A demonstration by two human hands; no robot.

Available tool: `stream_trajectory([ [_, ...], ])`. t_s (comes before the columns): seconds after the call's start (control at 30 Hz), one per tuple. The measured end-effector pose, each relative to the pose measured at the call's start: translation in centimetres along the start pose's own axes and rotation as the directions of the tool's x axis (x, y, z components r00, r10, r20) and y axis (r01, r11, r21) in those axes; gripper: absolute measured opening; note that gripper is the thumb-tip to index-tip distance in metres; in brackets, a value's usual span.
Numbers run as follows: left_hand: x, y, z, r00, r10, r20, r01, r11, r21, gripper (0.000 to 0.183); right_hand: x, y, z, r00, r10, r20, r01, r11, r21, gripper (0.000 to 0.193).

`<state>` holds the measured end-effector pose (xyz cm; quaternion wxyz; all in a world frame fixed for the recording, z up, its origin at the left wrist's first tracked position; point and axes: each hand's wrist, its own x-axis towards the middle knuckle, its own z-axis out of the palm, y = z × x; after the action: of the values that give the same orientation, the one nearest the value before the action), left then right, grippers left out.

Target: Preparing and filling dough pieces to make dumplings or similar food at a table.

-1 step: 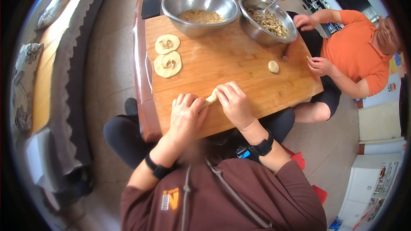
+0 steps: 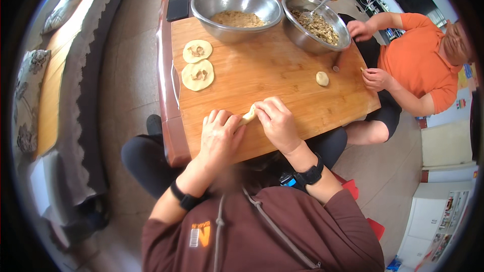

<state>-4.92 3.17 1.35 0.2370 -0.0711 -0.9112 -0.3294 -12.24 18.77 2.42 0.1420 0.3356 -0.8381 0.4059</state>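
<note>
Over the near side of the wooden board, a folded piece of dough (image 2: 248,116) stretches between my two hands. My left hand (image 2: 219,133) is closed around its left end, so most of that part is hidden. The thumb and fingers of my right hand (image 2: 276,123) pinch its other end. Beyond my left hand lie two flat dough rounds, a nearer one (image 2: 197,75) and a farther one (image 2: 197,51), each with a little brown filling in its middle. A small round dough ball (image 2: 322,78) rests on the board to the right.
Along the far edge of the wooden board (image 2: 262,78) stand a steel bowl of crumbly filling (image 2: 236,32) and a steel bowl of chopped filling (image 2: 290,27) with a spoon (image 2: 322,3). A phone (image 2: 177,6) lies far left. At right sits a person in orange (image 2: 416,63), holding a small piece.
The other person's far hand has shifted slightly, next to the chopped-filling bowl. My hands stay in nearly the same place on the dough.
</note>
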Motion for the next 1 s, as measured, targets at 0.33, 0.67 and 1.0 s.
stream_trajectory([
  [0.33,0.1,-0.2,-0.3,1.0,-0.007,0.008,0.007,1.0,0.008,0.021,0.2,-0.7,-0.2,0.98,0.118,0.161,-0.124,0.992,0.03,0.011],
  [0.67,0.0,0.1,-0.1,0.998,-0.043,-0.038,0.044,0.999,0.021,0.02,0.5,-0.6,-1.5,0.93,0.32,0.181,-0.32,0.947,-0.033,0.023],
  [1.0,0.0,-0.2,0.3,0.997,-0.068,-0.042,0.071,0.995,0.075,0.017,-1.3,-1.2,1.0,0.991,-0.108,0.08,0.123,0.969,-0.216,0.012],
])
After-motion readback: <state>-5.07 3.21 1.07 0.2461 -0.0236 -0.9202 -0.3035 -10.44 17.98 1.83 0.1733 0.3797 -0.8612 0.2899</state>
